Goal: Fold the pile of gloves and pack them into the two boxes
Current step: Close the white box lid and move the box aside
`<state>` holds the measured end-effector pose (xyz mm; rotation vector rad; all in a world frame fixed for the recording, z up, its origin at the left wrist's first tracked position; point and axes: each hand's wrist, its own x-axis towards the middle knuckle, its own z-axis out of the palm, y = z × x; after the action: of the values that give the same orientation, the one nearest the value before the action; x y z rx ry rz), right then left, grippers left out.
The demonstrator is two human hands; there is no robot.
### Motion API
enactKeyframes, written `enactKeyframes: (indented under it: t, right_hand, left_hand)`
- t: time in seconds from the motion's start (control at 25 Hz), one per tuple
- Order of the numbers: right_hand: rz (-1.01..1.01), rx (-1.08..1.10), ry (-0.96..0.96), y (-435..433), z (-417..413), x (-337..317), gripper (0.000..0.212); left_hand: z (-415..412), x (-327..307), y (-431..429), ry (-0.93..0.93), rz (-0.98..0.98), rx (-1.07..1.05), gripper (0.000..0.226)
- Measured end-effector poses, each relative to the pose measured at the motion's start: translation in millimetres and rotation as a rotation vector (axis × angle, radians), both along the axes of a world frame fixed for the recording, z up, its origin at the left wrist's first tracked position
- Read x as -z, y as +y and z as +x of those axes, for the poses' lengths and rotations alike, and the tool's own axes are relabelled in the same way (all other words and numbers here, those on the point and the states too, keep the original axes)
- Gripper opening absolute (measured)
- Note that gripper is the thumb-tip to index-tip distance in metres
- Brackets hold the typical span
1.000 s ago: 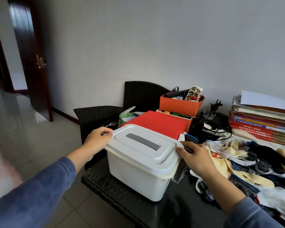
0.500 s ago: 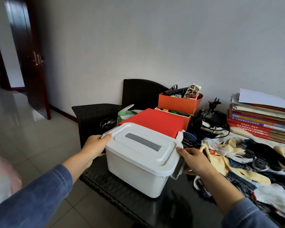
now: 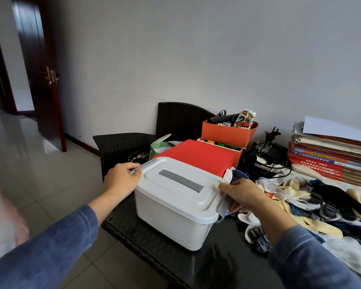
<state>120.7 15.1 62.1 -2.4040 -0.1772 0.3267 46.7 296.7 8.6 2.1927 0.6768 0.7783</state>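
At the near edge of the dark table (image 3: 154,244), the white box (image 3: 171,224) stood with its lid (image 3: 175,197) on and a hand at each end. A second earlier the hands had only rested on the lid's ends. Now the left hand (image 3: 121,180), at the box's left end, curled its fingers round the grey left latch (image 3: 143,166), which had swung up clear of the rim. The right hand (image 3: 242,195), at the box's right end, pinched the right latch (image 3: 222,208), thumb on the lid's edge, the clip tilted outward from the wall. With both clips seemingly released, the lid was probably ready to lift, which had to happen before any packing. Just right of the box, the pile of gloves (image 3: 321,201) lay loose and unfolded. Directly behind the box sat a closed red box (image 3: 196,155), possibly the second one. Behind that was an open orange box (image 3: 227,134) full of oddments.
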Motion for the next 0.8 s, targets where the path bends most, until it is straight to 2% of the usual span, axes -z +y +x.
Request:
enactKeyframes:
  t: [0.16, 0.28, 0.44, 0.64, 0.8]
  right_hand:
    - [-0.02, -0.024, -0.105, 7, 6, 9, 0.029]
    - [-0.033, -0.03, -0.124, 9, 8, 11, 0.031]
    - [0.197, 0.027, 0.044, 8, -1, 13, 0.053]
    - [0.385, 0.055, 0.268, 9, -13, 23, 0.05]
    - [0.649, 0.138, 0.201, 5, 1, -3, 0.035]
  left_hand:
    - [0, -4, 5, 0.041, 0.024, -0.046, 0.027]
    - [-2, -5, 4, 0.052, 0.002, -0.064, 0.026]
    - [-2, -6, 2, 0.047, -0.001, -0.072, 0.024]
    - [-2, -7, -3, 0.006, -0.112, -0.029, 0.022]
    - [4, -32, -8, -0.141, -0.15, -0.037, 0.016]
